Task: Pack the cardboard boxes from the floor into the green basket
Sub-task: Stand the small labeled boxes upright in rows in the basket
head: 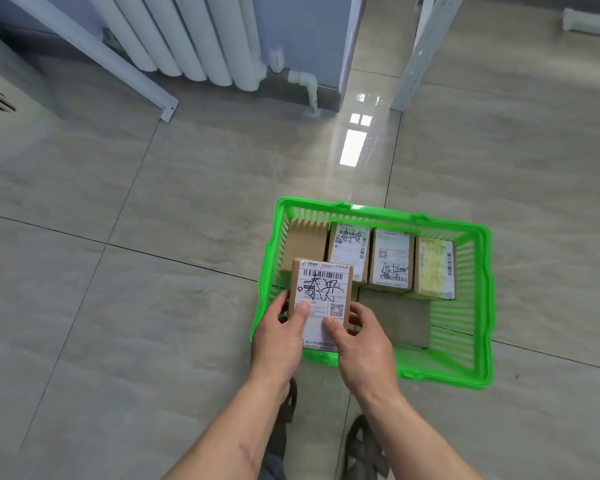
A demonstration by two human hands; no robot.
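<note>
A green plastic basket (484, 306) stands on the tiled floor at lower centre-right. Along its far side several cardboard boxes lie in a row, among them a plain brown one (305, 245), two with white labels (350, 251) (392, 259) and one with a yellowish label (433, 266). Both hands hold one more labelled cardboard box (323, 289) over the basket's near left corner. My left hand (279, 337) grips its left edge, thumb on the label. My right hand (362, 344) grips its right edge. The box's near end is hidden by my hands.
A white radiator (194, 36) with a pipe stands against the wall ahead. White metal frame legs (111, 60) (418, 53) reach the floor left and right of it. My feet in sandals (361, 445) are below the basket. Bare glossy tiles surround the basket.
</note>
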